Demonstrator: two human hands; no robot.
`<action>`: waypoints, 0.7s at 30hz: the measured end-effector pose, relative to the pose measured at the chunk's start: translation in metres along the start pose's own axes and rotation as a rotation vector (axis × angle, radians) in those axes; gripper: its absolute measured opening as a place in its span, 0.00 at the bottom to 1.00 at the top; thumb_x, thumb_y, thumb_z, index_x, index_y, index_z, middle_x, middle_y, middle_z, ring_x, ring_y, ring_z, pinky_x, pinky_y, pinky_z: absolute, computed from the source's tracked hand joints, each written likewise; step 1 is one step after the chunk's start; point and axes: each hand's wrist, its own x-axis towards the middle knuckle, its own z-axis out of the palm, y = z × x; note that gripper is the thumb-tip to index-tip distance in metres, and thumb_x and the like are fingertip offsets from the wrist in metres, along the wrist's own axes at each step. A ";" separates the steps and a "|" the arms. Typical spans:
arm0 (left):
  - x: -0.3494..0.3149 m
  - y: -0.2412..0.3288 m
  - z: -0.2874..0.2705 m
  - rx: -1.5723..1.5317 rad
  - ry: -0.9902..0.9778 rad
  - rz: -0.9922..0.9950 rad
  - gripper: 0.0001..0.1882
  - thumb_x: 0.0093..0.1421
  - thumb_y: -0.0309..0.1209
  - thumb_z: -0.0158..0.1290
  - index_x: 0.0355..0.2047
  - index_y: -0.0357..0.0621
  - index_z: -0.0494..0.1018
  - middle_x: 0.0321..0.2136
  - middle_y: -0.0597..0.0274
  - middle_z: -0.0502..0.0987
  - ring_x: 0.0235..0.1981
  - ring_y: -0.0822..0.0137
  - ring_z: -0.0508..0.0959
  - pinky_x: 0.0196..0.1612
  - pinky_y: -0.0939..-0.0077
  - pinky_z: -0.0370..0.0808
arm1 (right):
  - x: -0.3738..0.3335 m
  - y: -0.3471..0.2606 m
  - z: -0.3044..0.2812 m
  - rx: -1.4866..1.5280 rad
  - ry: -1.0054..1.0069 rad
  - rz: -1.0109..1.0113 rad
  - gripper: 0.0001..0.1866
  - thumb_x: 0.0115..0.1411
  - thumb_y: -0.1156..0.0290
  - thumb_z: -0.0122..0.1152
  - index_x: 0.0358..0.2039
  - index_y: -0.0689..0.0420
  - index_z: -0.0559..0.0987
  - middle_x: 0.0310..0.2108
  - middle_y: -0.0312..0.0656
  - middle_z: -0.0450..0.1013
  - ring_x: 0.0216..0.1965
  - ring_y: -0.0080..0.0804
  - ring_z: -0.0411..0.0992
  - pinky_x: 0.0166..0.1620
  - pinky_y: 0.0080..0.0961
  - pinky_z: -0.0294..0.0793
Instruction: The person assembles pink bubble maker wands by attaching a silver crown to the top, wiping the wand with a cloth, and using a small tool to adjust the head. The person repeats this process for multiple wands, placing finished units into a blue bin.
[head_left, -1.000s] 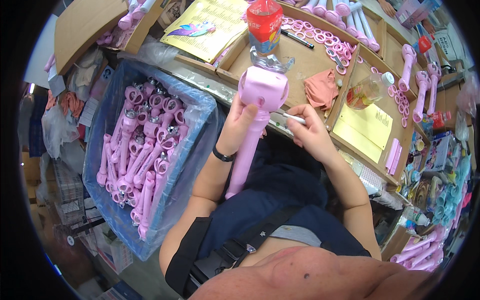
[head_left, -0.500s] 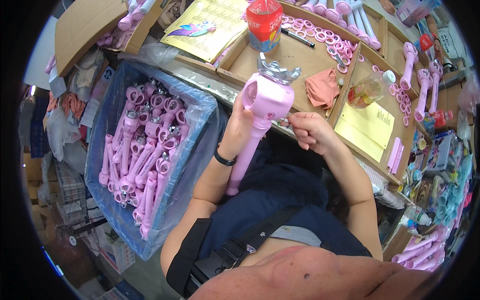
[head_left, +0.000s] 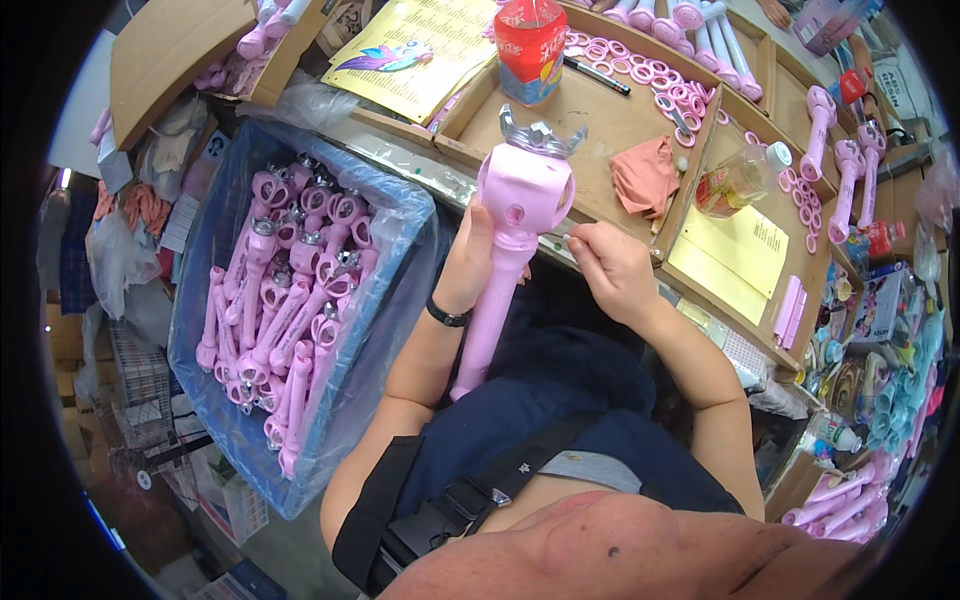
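Observation:
A pink toy wand [head_left: 499, 265] with a silver crown [head_left: 541, 137] on its wide head stands nearly upright before me. My left hand [head_left: 468, 258] is wrapped round it just below the head, and the handle's lower end comes down by my lap. The head has a small round dark pink spot on its front and round openings at the sides. To the right of the wand, apart from it, is my right hand [head_left: 616, 268], fingers curled closed. Whatever may be between those fingers is hidden.
A blue lined bin [head_left: 190, 300] full of crowned pink wands stands at left. On the bench are a cardboard tray [head_left: 580, 130], pink rings [head_left: 655, 70], a red drink container [head_left: 530, 50], a black marker [head_left: 597, 76], an orange cloth [head_left: 643, 175], a bottle [head_left: 740, 180] and yellow paper [head_left: 725, 260].
The wand has turned in my left hand, so its round spot faces me more, and its head has shifted slightly left. My right hand has drawn away from the head, its fingers more curled.

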 end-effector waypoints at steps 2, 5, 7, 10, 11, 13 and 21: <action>0.000 0.000 0.003 0.078 0.004 0.094 0.38 0.60 0.63 0.34 0.53 0.39 0.55 0.30 0.56 0.73 0.17 0.72 0.74 0.18 0.81 0.73 | 0.000 0.000 -0.002 0.221 -0.061 0.223 0.06 0.58 0.70 0.56 0.32 0.60 0.75 0.24 0.45 0.71 0.23 0.36 0.70 0.26 0.27 0.68; -0.001 -0.002 0.006 0.178 0.039 0.197 0.40 0.58 0.65 0.34 0.52 0.38 0.57 0.28 0.55 0.74 0.16 0.70 0.74 0.17 0.80 0.73 | 0.000 -0.004 -0.007 0.531 -0.218 0.609 0.10 0.61 0.67 0.54 0.33 0.61 0.75 0.27 0.46 0.73 0.24 0.32 0.71 0.29 0.25 0.69; -0.001 -0.005 0.006 0.209 0.061 0.224 0.41 0.57 0.66 0.34 0.49 0.37 0.60 0.27 0.55 0.74 0.15 0.70 0.74 0.17 0.81 0.72 | 0.003 -0.008 -0.011 0.711 -0.257 0.859 0.12 0.62 0.64 0.52 0.33 0.62 0.75 0.27 0.46 0.74 0.24 0.30 0.71 0.29 0.24 0.70; 0.006 -0.006 -0.006 -0.013 -0.103 0.013 0.39 0.59 0.64 0.32 0.50 0.37 0.61 0.28 0.54 0.74 0.15 0.72 0.74 0.16 0.82 0.72 | 0.004 -0.019 -0.010 0.133 -0.118 0.287 0.08 0.58 0.67 0.57 0.32 0.60 0.76 0.24 0.43 0.72 0.20 0.31 0.70 0.24 0.25 0.68; 0.009 -0.007 -0.011 -0.146 -0.112 -0.066 0.39 0.60 0.65 0.30 0.49 0.38 0.63 0.29 0.53 0.74 0.15 0.71 0.73 0.15 0.81 0.72 | 0.004 -0.023 -0.008 -0.032 0.008 0.141 0.07 0.56 0.69 0.58 0.31 0.59 0.76 0.23 0.42 0.71 0.20 0.32 0.69 0.24 0.25 0.68; 0.015 -0.008 -0.019 -0.408 -0.126 -0.220 0.40 0.60 0.65 0.27 0.47 0.38 0.65 0.29 0.51 0.75 0.14 0.71 0.73 0.13 0.81 0.71 | 0.007 -0.030 -0.007 -0.361 0.147 -0.113 0.05 0.53 0.71 0.61 0.31 0.57 0.77 0.21 0.40 0.69 0.19 0.33 0.69 0.22 0.27 0.67; 0.014 -0.009 -0.015 -0.449 -0.099 -0.218 0.41 0.60 0.65 0.24 0.44 0.38 0.67 0.25 0.53 0.75 0.12 0.69 0.72 0.13 0.79 0.70 | 0.018 -0.042 0.001 -0.469 0.154 -0.217 0.09 0.48 0.75 0.62 0.32 0.55 0.76 0.20 0.38 0.65 0.19 0.36 0.68 0.23 0.29 0.68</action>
